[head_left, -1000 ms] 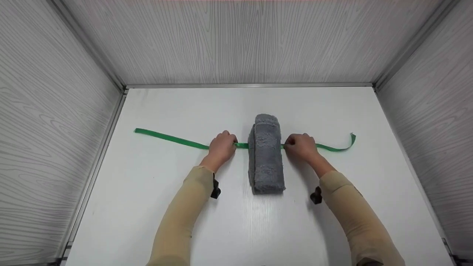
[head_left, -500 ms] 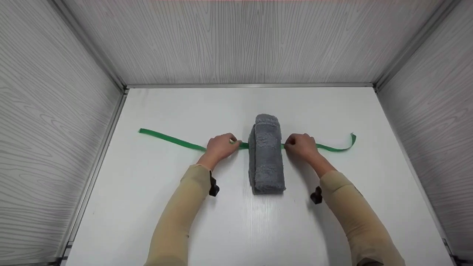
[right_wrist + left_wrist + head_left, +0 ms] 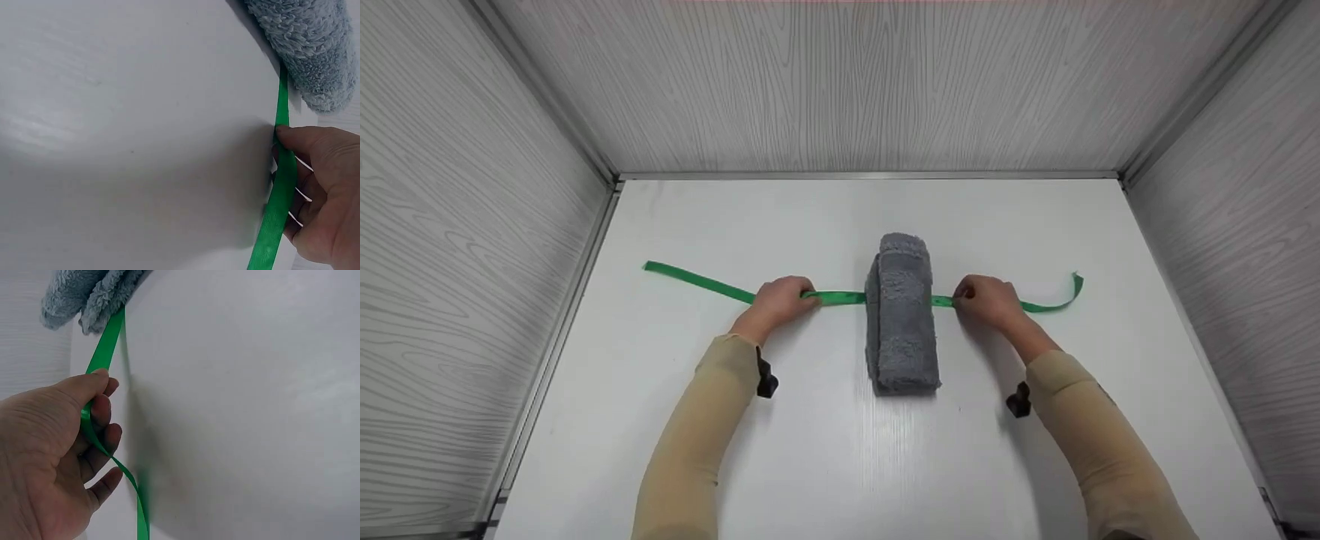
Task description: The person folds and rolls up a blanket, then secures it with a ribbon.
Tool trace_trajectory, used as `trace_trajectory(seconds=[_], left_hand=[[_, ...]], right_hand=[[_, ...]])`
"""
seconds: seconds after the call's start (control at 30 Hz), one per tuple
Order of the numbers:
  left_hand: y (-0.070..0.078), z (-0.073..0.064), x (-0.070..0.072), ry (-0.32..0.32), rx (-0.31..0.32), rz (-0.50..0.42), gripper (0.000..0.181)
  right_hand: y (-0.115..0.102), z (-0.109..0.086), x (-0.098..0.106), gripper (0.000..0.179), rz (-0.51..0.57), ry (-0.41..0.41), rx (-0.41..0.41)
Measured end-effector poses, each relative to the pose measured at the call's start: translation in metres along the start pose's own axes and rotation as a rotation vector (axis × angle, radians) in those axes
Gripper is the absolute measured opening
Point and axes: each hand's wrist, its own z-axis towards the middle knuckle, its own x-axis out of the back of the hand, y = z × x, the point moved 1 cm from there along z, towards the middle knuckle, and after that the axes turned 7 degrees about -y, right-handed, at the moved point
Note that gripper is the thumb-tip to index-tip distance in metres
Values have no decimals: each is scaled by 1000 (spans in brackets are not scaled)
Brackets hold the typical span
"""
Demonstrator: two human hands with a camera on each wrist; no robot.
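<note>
A folded grey towel, plush and roughly brick-shaped, lies lengthwise on the white table. Under it a green ribbon runs crosswise and comes out on both sides. My left hand pinches the ribbon between thumb and forefinger, a short way left of the towel; the left wrist view shows the rest of the ribbon passing across the fingers and twisting downward. To the towel's right, my right hand pinches the other side of the ribbon close to the towel. Neither hand touches the towel.
The ribbon's left tail lies flat toward the left of the white table; its right tail curls up at the end. Grey wood-grain panels enclose the table at the back and both sides.
My left hand first slid right along the ribbon toward the towel, then drew back left. My right hand has shifted slightly right. More ribbon shows on both sides; the towel lies almost where it was.
</note>
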Motion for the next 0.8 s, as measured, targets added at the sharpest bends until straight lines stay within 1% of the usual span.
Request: trace_trajectory(seconds=[0.2,0.47,0.63,0.8], left_hand=[[-23,-12,11,-1,21,-29,31],[-50,-28,26,13,55,-97,33],[-65,-38,36,33,52,-155,33],[-76,-49,48,55,58,-198,34]], right_hand=[[15,-10,8,22,-3,-28,-49],[41,-25,23,22,5,-36,-94],[58,-36,36,26,2,-41,-114],[73,-49,51,30,-23,-43,-108]])
